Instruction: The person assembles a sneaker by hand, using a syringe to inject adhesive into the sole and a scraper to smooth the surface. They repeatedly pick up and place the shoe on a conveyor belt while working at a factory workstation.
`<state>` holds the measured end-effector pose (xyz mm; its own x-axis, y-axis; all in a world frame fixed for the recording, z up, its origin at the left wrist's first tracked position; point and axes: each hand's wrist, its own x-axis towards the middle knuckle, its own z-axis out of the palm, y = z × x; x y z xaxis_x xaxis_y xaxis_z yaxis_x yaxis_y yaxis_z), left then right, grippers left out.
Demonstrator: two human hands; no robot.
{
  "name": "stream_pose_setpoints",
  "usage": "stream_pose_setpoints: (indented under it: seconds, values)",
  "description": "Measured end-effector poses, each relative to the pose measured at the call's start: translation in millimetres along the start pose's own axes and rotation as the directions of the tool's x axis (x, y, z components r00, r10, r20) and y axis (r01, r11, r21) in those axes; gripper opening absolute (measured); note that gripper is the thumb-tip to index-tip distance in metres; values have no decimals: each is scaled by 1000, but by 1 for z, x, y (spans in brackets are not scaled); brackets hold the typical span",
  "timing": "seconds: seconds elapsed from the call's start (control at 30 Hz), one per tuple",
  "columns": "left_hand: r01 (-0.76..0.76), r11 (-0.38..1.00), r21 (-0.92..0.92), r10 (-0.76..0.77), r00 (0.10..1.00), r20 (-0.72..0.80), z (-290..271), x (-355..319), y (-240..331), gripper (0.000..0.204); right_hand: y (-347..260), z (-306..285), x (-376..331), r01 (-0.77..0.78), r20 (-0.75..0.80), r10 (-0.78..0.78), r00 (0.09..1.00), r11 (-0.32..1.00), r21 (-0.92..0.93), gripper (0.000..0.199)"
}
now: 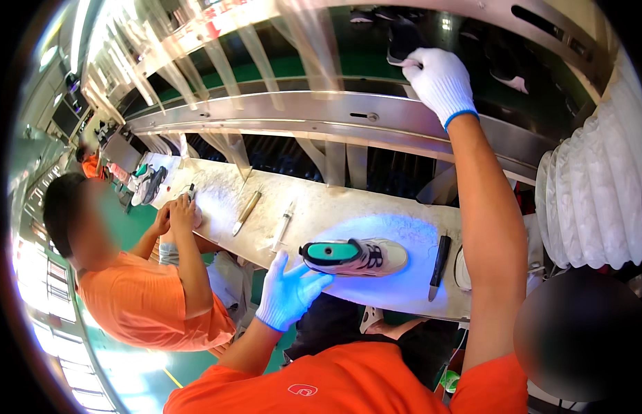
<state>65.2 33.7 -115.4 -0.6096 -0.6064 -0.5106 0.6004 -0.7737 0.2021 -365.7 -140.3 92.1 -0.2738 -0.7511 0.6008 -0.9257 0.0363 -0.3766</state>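
Note:
My left hand [291, 293], in a white knit glove lit blue, is open with fingers spread, just by the heel of a sneaker [388, 257]. This sneaker is white and grey with dark trim and a teal insole, and lies on the bench under blue light with its toe to the right. Up at the conveyor, my gloved right hand [442, 81] has its fingers closed on a dark shoe [405, 37] with a pale sole. To the right of the sneaker lies a black-handled knife [440, 268].
The worktable [321, 207] runs leftward, holding a blade with a tan handle [247, 212] and a thin syringe-like tool [283, 226]. A co-worker [148, 297] in orange sits left, hands on a small item. Clear strips [217, 62] hang over the conveyor. A white duct [597, 193] stands right.

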Motion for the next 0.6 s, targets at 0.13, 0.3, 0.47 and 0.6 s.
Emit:
stream_pose_setpoints:
  seconds: [0.13,0.3,0.47,0.6]
  values:
    - [-455,487,746,591,800,102,32,-62,-70,82,0,4,0,1,6,-2,1000,998,65,22]
    - [-615,-764,195,-69,379,923,74,12,-82,78,19,13,6,111,-51,-109,993,993,42,45]
    - [-240,-940,241,-116,893,435,77,135,-84,73,5,-1,8,131,-12,-130,991,986,103,54]
    - [-322,-945,50,-226,758,612,41,109,-103,84,-1,-6,1,108,26,-110,994,992,58,48]
